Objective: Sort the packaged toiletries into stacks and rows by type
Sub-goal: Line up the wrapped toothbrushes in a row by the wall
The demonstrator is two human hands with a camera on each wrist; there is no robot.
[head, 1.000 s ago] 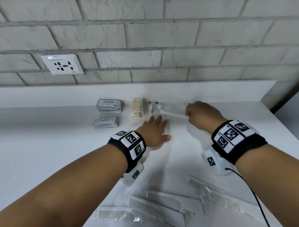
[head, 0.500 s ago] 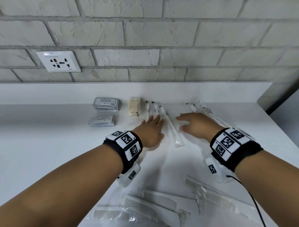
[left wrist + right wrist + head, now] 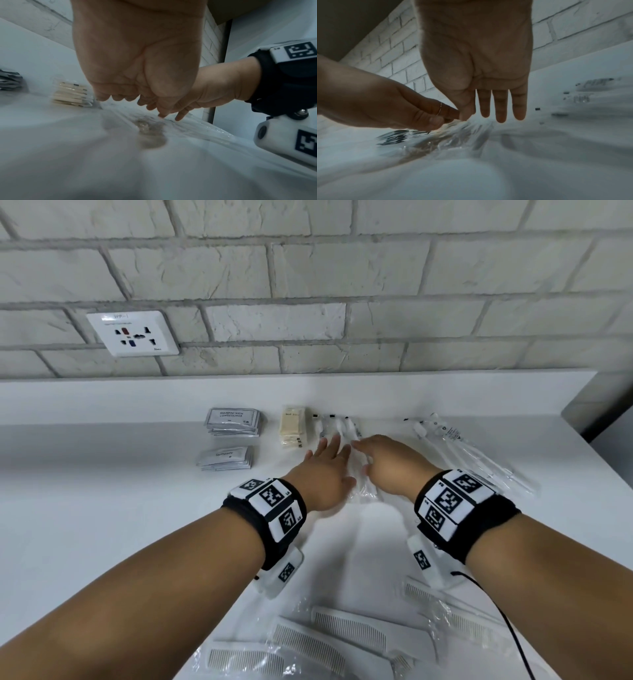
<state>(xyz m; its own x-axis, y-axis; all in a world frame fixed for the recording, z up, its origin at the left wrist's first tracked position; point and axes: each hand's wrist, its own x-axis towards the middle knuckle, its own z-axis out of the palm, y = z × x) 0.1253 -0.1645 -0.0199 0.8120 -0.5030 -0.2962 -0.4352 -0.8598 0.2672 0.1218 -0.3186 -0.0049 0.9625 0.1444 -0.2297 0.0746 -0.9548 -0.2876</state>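
Note:
A row of clear-wrapped toothbrushes (image 3: 338, 426) lies at the back of the white counter (image 3: 102, 525). My left hand (image 3: 327, 455) lies flat on them, fingers straight and pointing at the wall. My right hand (image 3: 368, 451) lies beside it, fingers straight and angled left, touching the same wrappers (image 3: 453, 135). In the right wrist view my right hand (image 3: 494, 117) has its thumb on the plastic against my left hand (image 3: 436, 120). Neither hand grips anything. More wrapped toothbrushes (image 3: 455, 445) lie loose at the right.
Left of the row stand a soap stack (image 3: 292, 430), shampoo sachets (image 3: 233, 422) and toothpaste sachets (image 3: 224, 458). Several wrapped combs (image 3: 342, 633) lie scattered near the front edge. A brick wall with a socket (image 3: 133, 333) backs the counter, which ends at the right.
My right hand let go of a wrapped toothbrush, laid it beside the row, and slid left to meet my left hand. The left hand stayed on the row.

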